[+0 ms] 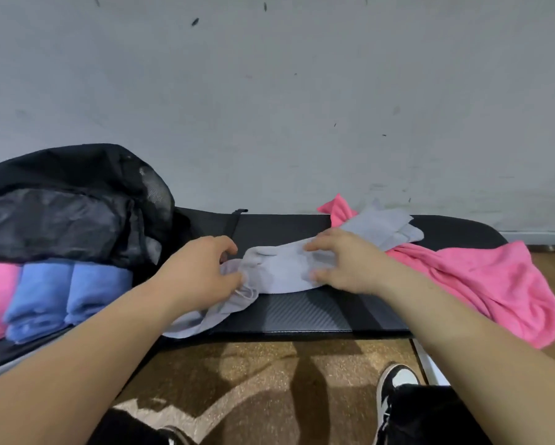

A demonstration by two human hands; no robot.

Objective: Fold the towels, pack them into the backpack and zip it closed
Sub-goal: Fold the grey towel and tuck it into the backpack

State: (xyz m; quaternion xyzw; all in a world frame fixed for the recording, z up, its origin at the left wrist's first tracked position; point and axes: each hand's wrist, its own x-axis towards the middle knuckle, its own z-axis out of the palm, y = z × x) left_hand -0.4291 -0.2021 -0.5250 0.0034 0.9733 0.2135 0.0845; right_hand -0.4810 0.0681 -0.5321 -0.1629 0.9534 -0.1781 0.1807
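You're mid-fold on the grey towel, which lies crumpled on the table right in front of you. Your left hand grips its bunched left end, fingers curled; your right hand pinches the other end. Next, I'd say, pull it flat and square the edges before doubling it over. One corner droops off the near edge, so mind that. To the left, two rolled blue towels sit against the open backpack. On the right, a loose pink towel and a second grey towel crowd your folding space.
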